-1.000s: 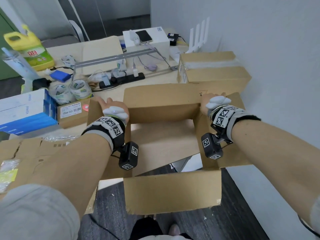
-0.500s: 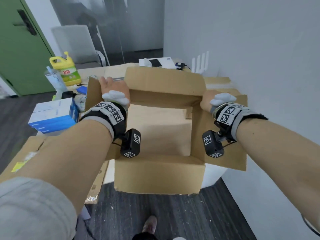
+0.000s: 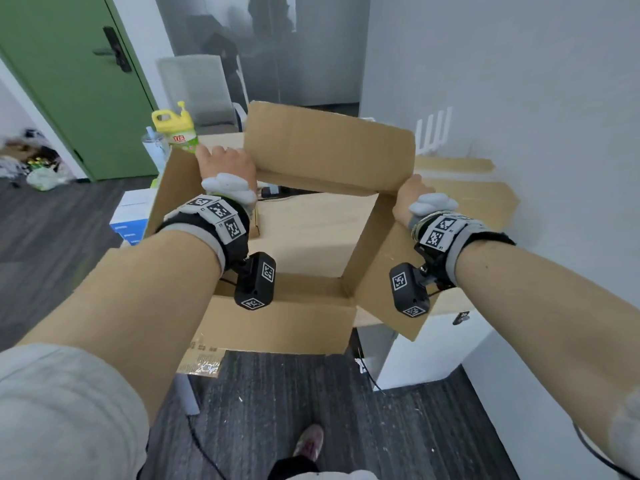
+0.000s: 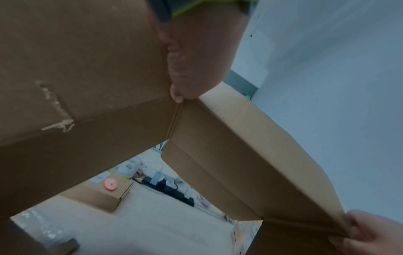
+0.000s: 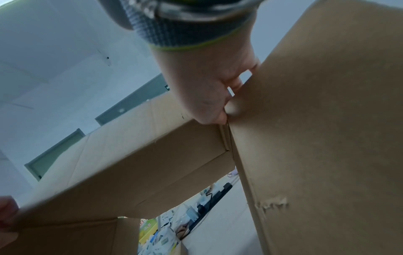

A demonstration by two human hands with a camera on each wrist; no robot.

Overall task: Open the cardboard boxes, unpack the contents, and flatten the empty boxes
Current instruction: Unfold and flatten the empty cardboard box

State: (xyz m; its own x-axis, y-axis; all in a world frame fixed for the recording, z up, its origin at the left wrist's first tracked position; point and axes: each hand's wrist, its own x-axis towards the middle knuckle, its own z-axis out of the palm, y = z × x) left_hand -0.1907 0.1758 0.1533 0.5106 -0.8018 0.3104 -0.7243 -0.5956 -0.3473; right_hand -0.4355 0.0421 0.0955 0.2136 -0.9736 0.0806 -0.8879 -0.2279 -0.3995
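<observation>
1. A small office: a green door [image 3: 79, 81] at the upper left of the head view, a pale wall on the right, dark floor at the bottom, and a light wooden table [image 3: 311, 233] seen through the middle.
2. A cardboard box [image 3: 329, 150], open at top and bottom with flaps spread, is held up in the air at the centre of the frame, above the table.
3. The left hand [image 3: 227, 164] grips the box's far left corner, thumb pressed inside along the fold.
4. The right hand [image 3: 410, 195] pinches the far right corner, thumb inside, fingers outside.
5. The fingers of both hands are hidden behind cardboard in the head view.
6. A yellow bottle [image 3: 176, 128] is partly hidden behind the box, at upper left.
7. Both forearms reach forward, wrists level, each carrying a strapped camera.
</observation>
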